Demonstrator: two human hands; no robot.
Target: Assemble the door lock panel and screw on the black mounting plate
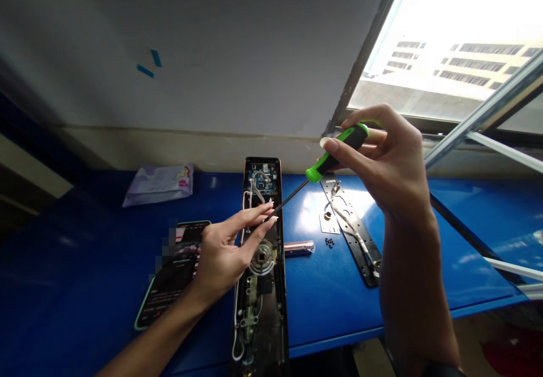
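Observation:
My right hand [382, 156] grips the green and black handle of a screwdriver [339, 153], its shaft slanting down to the left. At the shaft's lower end, the thumb and forefinger of my left hand [231, 252] pinch around the tip; any screw there is too small to make out. Below them lies an open door lock housing [271, 331], long and black, with its inside facing up. A blue circuit board [263, 181], white wires and a round metal hub [261, 257] show inside it. My left hand covers part of its middle.
Right of the housing are its handle [299, 248], several small screws [330, 243], a small metal plate [328, 223] and a long black plate with cable [352, 230]. Left lie a phone [169, 286] and a purple packet [159, 184]. The blue table [331, 315] meets a wall; a window frame [487, 105] stands right.

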